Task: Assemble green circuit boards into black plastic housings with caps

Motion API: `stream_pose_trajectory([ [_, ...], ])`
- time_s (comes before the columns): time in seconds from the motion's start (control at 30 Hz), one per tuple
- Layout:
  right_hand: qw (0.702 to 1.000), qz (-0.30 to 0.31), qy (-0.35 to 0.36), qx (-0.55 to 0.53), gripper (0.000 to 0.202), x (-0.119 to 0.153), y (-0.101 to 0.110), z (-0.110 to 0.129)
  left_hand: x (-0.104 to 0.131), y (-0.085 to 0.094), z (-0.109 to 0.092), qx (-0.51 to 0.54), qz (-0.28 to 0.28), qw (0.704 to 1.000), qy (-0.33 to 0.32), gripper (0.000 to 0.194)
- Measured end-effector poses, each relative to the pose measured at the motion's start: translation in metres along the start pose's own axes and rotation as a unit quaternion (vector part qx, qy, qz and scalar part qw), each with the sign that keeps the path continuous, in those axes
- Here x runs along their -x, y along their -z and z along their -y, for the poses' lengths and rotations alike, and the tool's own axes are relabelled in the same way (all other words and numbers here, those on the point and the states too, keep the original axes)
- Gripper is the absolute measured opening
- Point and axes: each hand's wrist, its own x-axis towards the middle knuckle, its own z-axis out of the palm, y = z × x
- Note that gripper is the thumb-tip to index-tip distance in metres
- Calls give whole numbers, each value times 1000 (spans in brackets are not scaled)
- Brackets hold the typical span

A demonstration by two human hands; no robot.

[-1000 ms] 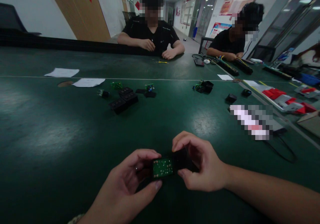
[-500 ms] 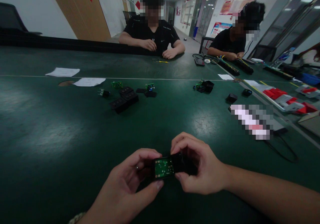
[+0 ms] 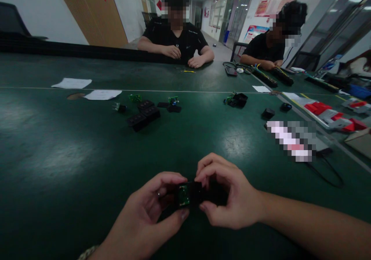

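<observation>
Close to me, my left hand (image 3: 147,213) grips a small black housing by its edges, thumb below and fingers above. A green circuit board (image 3: 184,196) shows inside it, partly covered. My right hand (image 3: 232,194) pinches a black plastic cover (image 3: 196,192) from the right, and this piece lies over the right part of the board. The two black parts meet between my hands; whether they are joined, I cannot tell. Shadow hides much of the cover inside my right hand.
Black boxes (image 3: 145,115) and small green boards (image 3: 135,98) lie ahead on the green table (image 3: 87,155). More black parts (image 3: 240,100) lie right of them. A pixelated item (image 3: 291,142) with a cable is at right. Two people sit across the table.
My right hand has shifted slightly left with the black cover, which now hides more of the green board. My left hand stays nearly still.
</observation>
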Motion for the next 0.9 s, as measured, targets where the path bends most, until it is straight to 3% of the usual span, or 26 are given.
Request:
stream_pose_trajectory([
  [0.63, 998, -26, 27, 53, 41, -1, -1, 1, -3, -2, -5, -6, 3, 1000, -15, 36],
  [0.9, 997, -24, 29, 61, 42, -1, -1, 1, -1, -6, -7, 0, -25, 1000, 1, 35],
])
